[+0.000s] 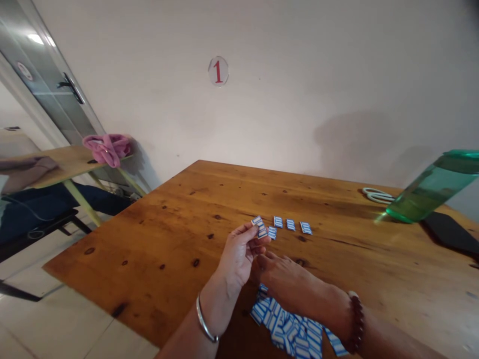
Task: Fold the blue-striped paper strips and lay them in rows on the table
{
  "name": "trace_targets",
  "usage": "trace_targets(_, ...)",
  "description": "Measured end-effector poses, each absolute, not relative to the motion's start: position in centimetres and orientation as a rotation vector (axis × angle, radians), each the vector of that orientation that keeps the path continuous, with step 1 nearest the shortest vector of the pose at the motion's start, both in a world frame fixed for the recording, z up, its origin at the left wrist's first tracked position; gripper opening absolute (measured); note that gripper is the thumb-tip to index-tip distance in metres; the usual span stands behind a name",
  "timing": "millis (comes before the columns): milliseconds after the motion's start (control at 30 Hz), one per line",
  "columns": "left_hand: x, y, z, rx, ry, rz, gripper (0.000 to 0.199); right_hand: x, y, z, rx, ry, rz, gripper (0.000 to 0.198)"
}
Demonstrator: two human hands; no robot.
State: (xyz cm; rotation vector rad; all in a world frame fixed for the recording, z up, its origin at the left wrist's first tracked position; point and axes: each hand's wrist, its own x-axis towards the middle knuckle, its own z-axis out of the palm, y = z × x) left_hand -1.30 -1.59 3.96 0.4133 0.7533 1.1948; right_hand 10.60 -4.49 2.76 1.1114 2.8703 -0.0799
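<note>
My left hand [239,252] pinches a small blue-and-white label piece [259,227] between thumb and fingers, held above the wooden table. My right hand [279,273] is just below and beside it, back of the hand upward; its fingers bend down out of sight, so what they hold is hidden. Under the right forearm lies a loose pile of similar blue-and-white label pieces [294,329]. Beyond the hands, small stacks of them sit in a loose row: one stack [272,233] partly behind the left fingers, then others [278,222], [290,225] and a rightmost stack [306,228].
A green bottle [430,192] leans at the right of the wooden table [179,219], near a dark phone-like slab [451,234] and a coiled white cable [377,195]. At left, a second table [71,167] bears a pink cloth [108,148]. A wall stands behind.
</note>
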Motion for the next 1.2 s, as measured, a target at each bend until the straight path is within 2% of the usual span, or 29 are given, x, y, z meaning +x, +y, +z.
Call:
trace_targets(200,-1.4,-1.4,3.6,0.419,0.741,1.197,0.007,10.8,-4.7,2.6,1.163,2.877,-0.180,0.034)
trace_targets(500,-1.4,-1.4,3.4,0.439,0.728,1.201,0.005,13.1,-5.5,1.2,1.803,2.769,-1.132,0.016)
trace_targets(600,-1.3,-1.4,3.6,0.431,0.741,1.189,0.005,14.2,-5.7,0.1,2.010,2.674,-1.356,0.010)
trace_targets(767,-1.2,-1.5,4.2,0.427,0.809,1.168,0.008,15.2,-6.1,-0.6,2.154,2.634,-1.415,0.024)
trace_targets(1000,-1.1,-1.5,3.6,0.504,0.846,1.147,0.010,15.0,-6.5,-0.6,2.113,2.721,-1.222,0.030)
trace_targets(1200,-0.4,-2.1,2.9,1.030,0.865,0.969,0.003,15.5,-6.4,-0.7,2.124,2.751,-1.454,0.028)
